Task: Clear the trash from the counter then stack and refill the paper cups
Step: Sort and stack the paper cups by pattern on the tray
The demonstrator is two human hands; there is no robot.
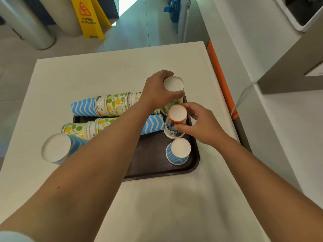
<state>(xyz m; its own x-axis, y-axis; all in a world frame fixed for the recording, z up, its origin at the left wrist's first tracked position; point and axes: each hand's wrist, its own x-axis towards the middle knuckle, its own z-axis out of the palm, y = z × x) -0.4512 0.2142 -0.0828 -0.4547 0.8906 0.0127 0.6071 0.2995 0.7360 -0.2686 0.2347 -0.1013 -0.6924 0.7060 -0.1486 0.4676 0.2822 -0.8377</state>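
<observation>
At the dark plastic tray's [194, 165] far-right corner, left hand [157, 91] gripping a lime-patterned upturned paper cup [173, 84], right hand [201, 123] pinching an orange-rimmed upturned paper cup [177, 116], likely for stacking

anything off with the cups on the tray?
Yes. Two sleeves of cups lie on their sides across the tray, their ends overhanging its left edge. Three cups stand upside down along the right side. No spill or damage visible.
</observation>
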